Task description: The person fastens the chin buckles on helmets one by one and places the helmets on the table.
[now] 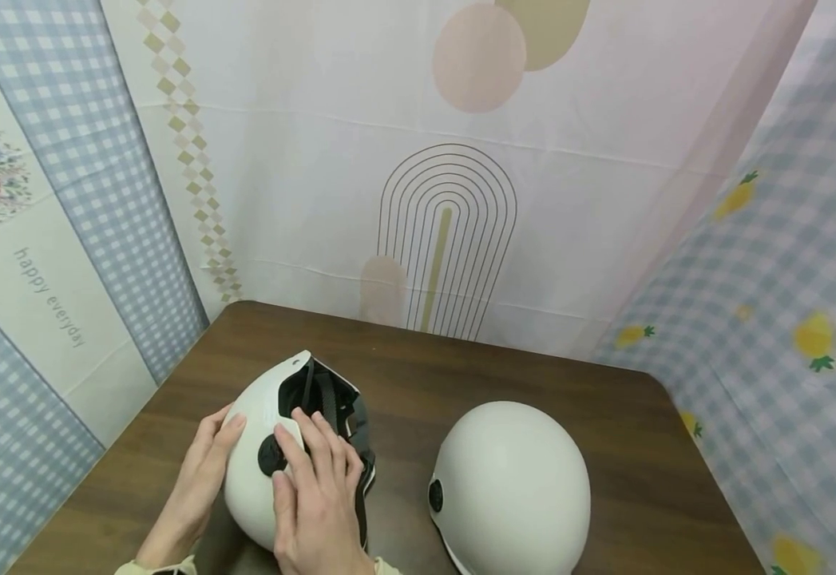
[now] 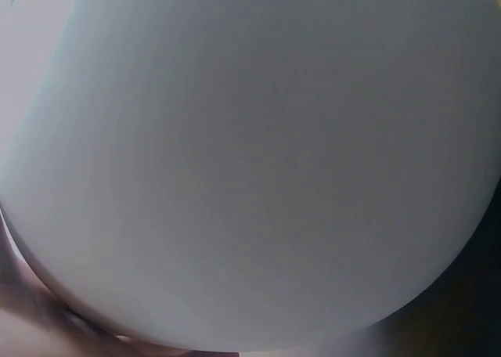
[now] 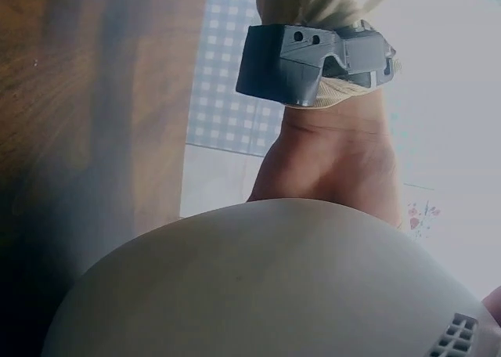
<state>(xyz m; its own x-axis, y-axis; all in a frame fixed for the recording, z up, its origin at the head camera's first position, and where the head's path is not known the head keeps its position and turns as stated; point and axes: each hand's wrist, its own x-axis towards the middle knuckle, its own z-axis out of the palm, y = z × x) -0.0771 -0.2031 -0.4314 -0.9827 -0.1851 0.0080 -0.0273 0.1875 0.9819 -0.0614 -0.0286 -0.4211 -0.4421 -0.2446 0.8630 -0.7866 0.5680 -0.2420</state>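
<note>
A white helmet [image 1: 251, 487] is tilted on the table at the left, its dark lined opening [image 1: 320, 387] facing up and right. My left hand [image 1: 198, 471] holds the shell from its left side, thumb on the near surface. My right hand [image 1: 324, 495] lies over the helmet's side, fingers fairly straight, fingertips at the opening's edge beside a round black disc [image 1: 271, 455]. White shell [image 2: 258, 161] fills most of the left wrist view. In the right wrist view, the left hand's wrist [image 3: 329, 169] shows behind the shell, and a black grid vent [image 3: 458, 337] sits low.
A second white helmet [image 1: 514, 487] stands to the right, with a black disc [image 1: 436, 495] on its left side. Both rest on a dark wooden table [image 1: 403, 359]. Patterned cloths [image 1: 303, 200] hang behind and at both sides.
</note>
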